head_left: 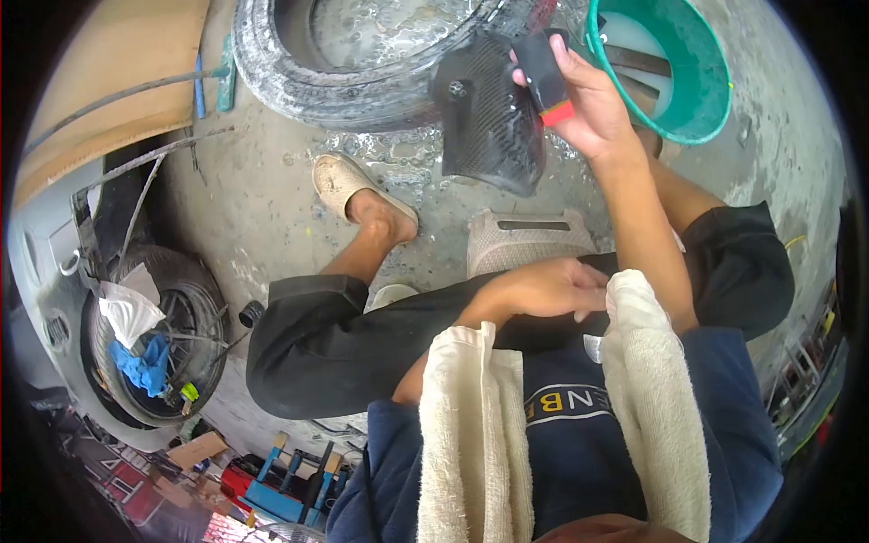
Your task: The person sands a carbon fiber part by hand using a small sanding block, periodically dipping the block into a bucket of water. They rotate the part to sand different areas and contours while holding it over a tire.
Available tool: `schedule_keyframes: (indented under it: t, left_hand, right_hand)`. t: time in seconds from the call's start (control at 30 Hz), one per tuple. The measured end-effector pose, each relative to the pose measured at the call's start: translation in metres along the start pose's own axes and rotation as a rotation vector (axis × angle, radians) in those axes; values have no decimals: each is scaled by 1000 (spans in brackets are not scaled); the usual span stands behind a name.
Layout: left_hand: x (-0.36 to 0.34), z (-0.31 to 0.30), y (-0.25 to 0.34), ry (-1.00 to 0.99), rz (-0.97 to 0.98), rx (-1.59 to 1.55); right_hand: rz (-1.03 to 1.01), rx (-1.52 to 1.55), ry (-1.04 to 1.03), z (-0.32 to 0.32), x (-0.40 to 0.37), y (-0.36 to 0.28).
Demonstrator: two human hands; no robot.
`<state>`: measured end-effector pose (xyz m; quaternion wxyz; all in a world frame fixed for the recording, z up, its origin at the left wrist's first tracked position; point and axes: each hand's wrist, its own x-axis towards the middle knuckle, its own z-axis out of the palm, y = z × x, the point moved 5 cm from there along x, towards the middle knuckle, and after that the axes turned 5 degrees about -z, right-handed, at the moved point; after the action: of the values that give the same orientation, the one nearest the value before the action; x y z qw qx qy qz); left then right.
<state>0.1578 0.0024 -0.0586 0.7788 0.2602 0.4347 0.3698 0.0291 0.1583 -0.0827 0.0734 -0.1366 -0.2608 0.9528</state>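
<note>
My right hand [588, 95] is raised at the upper right, its fingers closed around a black block [540, 72] with a red and orange end. Just left of and below the block, a dark, wet, curved panel with a woven pattern [484, 127] stands by the rim of a wet tyre [362, 101]. Lower down, my left hand [554, 288] lies across my lap over the dark trousers, thumb apart from the fingers, with nothing visible in it. Part of its fingertips is hard to make out near the hanging towel [643, 362].
A green bucket [711, 95] at the upper right holds cloudy water and dark flat pieces. Between my legs is a pale plastic stool [525, 237]. At left stand a wheel [213, 317] with a blue glove on it and a cardboard sheet [118, 54]. Tools lie at lower left.
</note>
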Motion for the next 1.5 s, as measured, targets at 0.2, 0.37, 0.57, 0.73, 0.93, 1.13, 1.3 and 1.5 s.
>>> schedule_keyframes:
  t: [0.2,0.37,0.57,0.73,0.93,1.13,1.3,1.5]
  left_hand:
    - [-145,-54,95,649,504,344]
    - [-159,-67,76,1204,1131,3]
    - [-156,-77,84,1770,1201,466]
    - [-140,-92,97,1959,840,775]
    - [-135,-100,102,1923,881,772]
    - [-133,-101,111,1861,946,788]
    - [-135,-98,105,1828,905,672]
    - [-139,-87,97,1782,836,656]
  right_hand:
    - [-25,51,78,11,0,7]
    - [-47,144,70,28,-4,36]
    - [-7,210,86,43,-8,70]
    - [16,247,54,46,-6,76]
    - [-47,-348,-9,27,-11,-13]
    - [-186,-2052,409,-75,17,-123]
    - [253,-2351,409,-184,52,-96]
    - [-39,-2331,444,-148,45,-130]
